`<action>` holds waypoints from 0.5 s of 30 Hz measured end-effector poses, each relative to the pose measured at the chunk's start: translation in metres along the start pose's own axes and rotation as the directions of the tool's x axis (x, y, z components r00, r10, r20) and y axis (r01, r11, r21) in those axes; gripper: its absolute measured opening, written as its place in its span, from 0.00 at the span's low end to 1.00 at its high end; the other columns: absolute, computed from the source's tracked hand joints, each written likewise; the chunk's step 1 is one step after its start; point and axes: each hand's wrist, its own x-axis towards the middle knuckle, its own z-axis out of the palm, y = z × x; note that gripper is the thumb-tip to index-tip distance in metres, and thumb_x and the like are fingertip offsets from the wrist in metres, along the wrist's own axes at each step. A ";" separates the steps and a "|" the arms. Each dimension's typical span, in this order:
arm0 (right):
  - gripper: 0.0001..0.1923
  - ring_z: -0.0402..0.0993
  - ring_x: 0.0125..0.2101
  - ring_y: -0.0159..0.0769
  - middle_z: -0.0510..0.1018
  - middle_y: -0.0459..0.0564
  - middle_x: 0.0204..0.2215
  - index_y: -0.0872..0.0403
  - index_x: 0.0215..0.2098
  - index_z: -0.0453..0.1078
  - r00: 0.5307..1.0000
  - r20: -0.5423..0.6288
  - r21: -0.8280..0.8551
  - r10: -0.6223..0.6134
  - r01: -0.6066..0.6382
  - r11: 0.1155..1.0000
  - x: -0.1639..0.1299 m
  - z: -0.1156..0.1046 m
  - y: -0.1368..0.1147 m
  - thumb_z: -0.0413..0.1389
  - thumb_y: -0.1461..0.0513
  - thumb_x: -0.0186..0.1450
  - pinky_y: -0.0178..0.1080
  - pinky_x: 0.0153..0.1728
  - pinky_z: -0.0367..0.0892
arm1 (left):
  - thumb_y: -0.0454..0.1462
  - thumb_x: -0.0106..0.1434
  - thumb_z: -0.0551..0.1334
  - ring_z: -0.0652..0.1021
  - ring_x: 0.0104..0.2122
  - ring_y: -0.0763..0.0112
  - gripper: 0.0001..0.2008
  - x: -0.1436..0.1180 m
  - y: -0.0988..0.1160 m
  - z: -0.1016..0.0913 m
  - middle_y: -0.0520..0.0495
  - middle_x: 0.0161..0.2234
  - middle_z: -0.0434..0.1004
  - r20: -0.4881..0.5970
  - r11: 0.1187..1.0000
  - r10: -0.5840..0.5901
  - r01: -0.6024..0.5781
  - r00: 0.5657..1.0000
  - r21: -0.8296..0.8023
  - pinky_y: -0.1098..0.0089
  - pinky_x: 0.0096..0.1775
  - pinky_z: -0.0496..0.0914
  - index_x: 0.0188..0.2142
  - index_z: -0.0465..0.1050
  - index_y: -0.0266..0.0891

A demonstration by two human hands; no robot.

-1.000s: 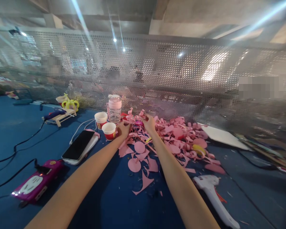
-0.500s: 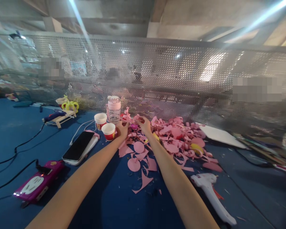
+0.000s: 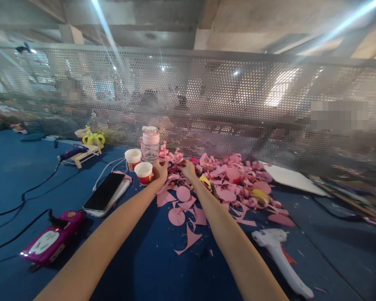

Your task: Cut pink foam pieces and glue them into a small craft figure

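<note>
At the near-left edge of a heap of pink paper scraps (image 3: 228, 173), both my hands work close together. My left hand (image 3: 159, 171) is beside the front paper cup, its fingers curled in against the scraps. My right hand (image 3: 188, 169) faces it, fingers bent and closed on scraps. Curly pink paper strips (image 3: 175, 156) stand up between and just beyond my fingertips. My fingertips are small and partly hidden by paper. Cut pink paper circles (image 3: 183, 193) and offcuts lie nearer me.
Two paper cups (image 3: 143, 171) and a pink-lidded bottle (image 3: 151, 144) stand left. A phone (image 3: 105, 192), a purple power strip (image 3: 52, 240) and cables lie further left. A white glue gun (image 3: 278, 259) lies at right. A perforated metal screen (image 3: 225, 96) closes the back.
My right hand has dropped slightly toward me and down into the scraps. A bright magenta piece now shows just right of it. My left hand has hardly moved.
</note>
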 end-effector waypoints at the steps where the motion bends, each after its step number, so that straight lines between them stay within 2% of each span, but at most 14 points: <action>1: 0.09 0.78 0.32 0.37 0.81 0.53 0.31 0.58 0.31 0.70 1.000 -0.016 -0.004 0.010 -0.010 1.000 0.001 -0.001 -0.001 0.59 0.69 0.49 0.38 0.35 0.71 | 0.35 0.52 0.60 0.75 0.29 0.68 0.03 0.000 0.000 0.000 0.46 0.27 0.75 -0.004 1.000 0.004 -0.004 1.000 -0.004 0.70 0.33 0.67 0.26 0.69 0.37; 6: 0.09 0.77 0.35 0.40 0.80 0.53 0.32 0.57 0.31 0.71 0.988 -0.151 -0.038 0.044 -0.050 0.998 0.003 -0.009 -0.005 0.56 0.67 0.50 0.41 0.40 0.69 | 0.36 0.52 0.60 0.75 0.30 0.67 0.04 0.004 0.003 -0.004 0.46 0.28 0.76 -0.013 1.000 0.015 -0.015 1.000 -0.020 0.69 0.35 0.67 0.27 0.69 0.37; 10: 0.11 0.75 0.39 0.44 0.79 0.58 0.36 0.58 0.34 0.70 0.952 -0.299 -0.072 0.069 -0.094 0.993 0.005 -0.019 -0.002 0.56 0.63 0.52 0.46 0.44 0.67 | 0.37 0.52 0.61 0.75 0.31 0.66 0.05 0.012 0.005 -0.010 0.46 0.28 0.76 -0.020 0.999 -0.008 0.007 1.000 -0.050 0.68 0.37 0.67 0.27 0.70 0.37; 15: 0.08 0.76 0.34 0.41 0.79 0.54 0.29 0.56 0.33 0.70 0.932 -0.353 -0.056 0.088 -0.115 0.992 0.010 -0.021 0.004 0.54 0.62 0.54 0.42 0.39 0.69 | 0.39 0.52 0.61 0.75 0.24 0.68 0.08 0.025 0.002 -0.006 0.49 0.21 0.75 0.100 0.985 -0.069 0.084 0.993 -0.152 0.69 0.30 0.68 0.21 0.70 0.37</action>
